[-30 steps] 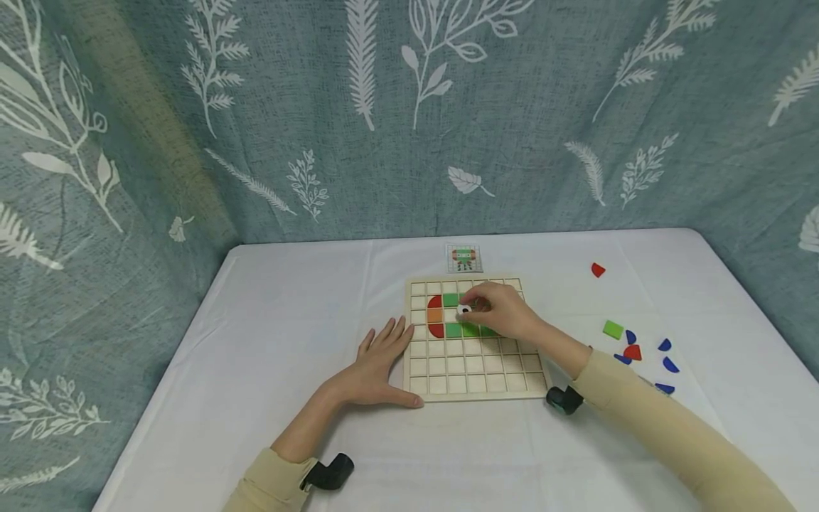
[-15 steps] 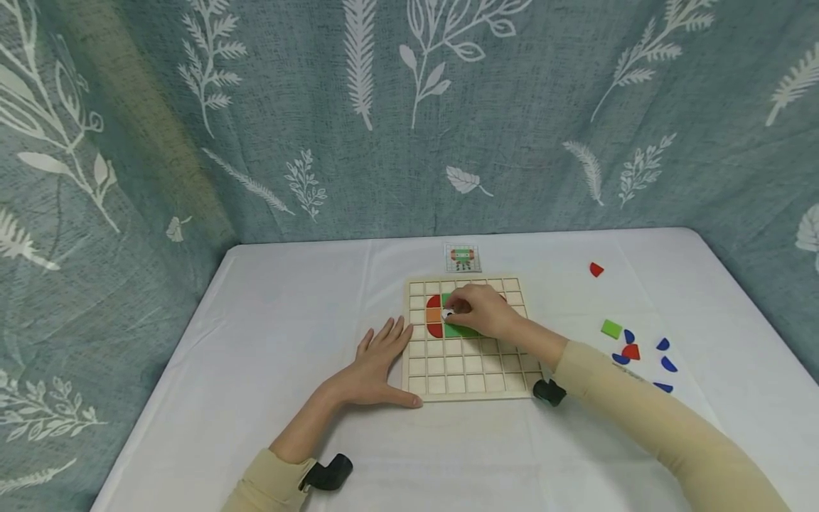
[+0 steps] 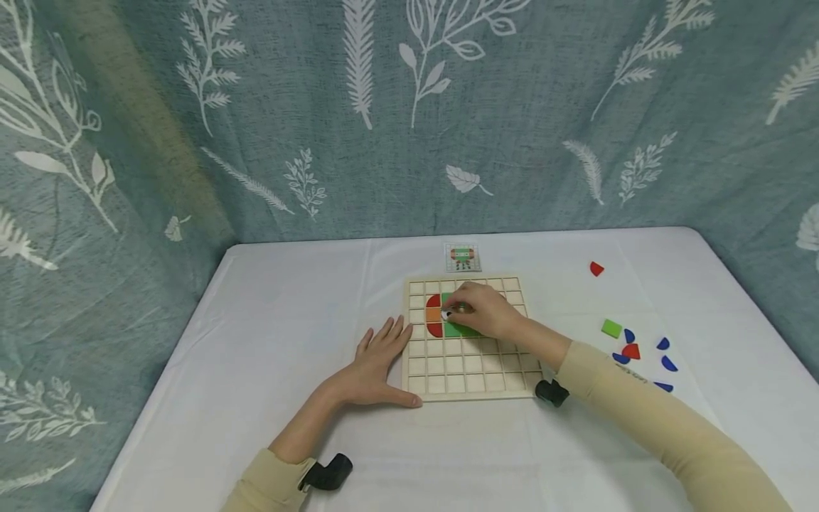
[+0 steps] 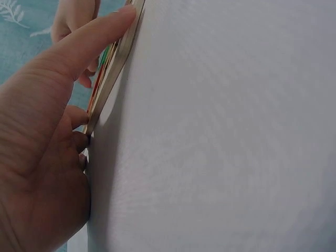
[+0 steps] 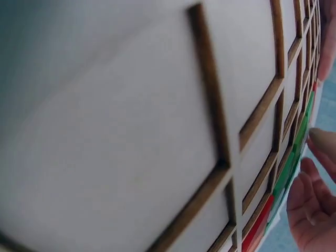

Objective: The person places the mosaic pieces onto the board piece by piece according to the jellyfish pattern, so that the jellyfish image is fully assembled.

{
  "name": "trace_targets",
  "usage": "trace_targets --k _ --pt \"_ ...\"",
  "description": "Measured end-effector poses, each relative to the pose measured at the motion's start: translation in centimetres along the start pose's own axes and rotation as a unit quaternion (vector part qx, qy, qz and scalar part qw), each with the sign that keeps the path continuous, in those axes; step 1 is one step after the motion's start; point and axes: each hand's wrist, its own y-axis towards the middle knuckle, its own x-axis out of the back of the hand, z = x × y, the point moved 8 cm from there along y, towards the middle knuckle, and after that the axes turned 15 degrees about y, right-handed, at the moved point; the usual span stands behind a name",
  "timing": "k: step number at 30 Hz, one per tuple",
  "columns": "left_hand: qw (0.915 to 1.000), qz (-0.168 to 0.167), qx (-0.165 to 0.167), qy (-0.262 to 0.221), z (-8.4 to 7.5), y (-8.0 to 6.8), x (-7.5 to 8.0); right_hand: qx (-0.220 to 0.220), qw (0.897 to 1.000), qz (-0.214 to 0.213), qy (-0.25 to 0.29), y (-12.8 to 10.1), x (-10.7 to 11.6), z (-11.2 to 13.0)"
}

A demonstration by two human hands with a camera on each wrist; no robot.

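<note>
A wooden grid board (image 3: 473, 384) lies on the table. My left hand (image 3: 374, 373) is spread flat at its left side, fingertips at the edge and thumb at the near left corner. With thumb and fingers, my right hand (image 3: 486, 311) pinches a small white piece with a black dot (image 3: 446, 313), low over the cell right of an orange square (image 3: 433, 314). Red quarter-round pieces (image 3: 434, 330) sit above and below that square. Green pieces (image 3: 453, 331) fill cells beside them; others are partly hidden under the right hand. In the right wrist view, the fingers (image 5: 323, 142) reach to the green row.
Behind the board lies a small picture card (image 3: 463, 257) showing a coloured figure. To the right are a green rectangle (image 3: 611, 328), several blue half-round pieces (image 3: 669, 364) and a red piece (image 3: 630, 352). Another red piece (image 3: 596, 269) lies farther back.
My right hand has moved a little left with the white dotted piece, to beside the orange square, and has stayed there since half a second ago. The left hand has stayed in place.
</note>
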Motion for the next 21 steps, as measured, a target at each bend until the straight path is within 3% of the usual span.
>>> trace_targets --k 6,13,17,21 --pt "1.0 -0.001 -0.002 -0.004 -0.1 0.1 -0.1 -0.042 0.999 -0.007 0.002 -0.2 0.2 -0.6" --pt "1.0 -0.001 -0.003 -0.001 -0.1 0.2 -0.2 -0.029 0.999 -0.016 0.018 -1.0 0.8 -0.4" --pt "1.0 -0.001 -0.002 -0.002 0.0 0.2 -0.2 -0.034 0.998 -0.047 0.024 -2.7 2.6 -0.7" --pt "1.0 -0.005 -0.001 -0.003 0.1 0.1 0.0 -0.059 0.994 -0.09 0.02 -5.7 5.4 -2.0"
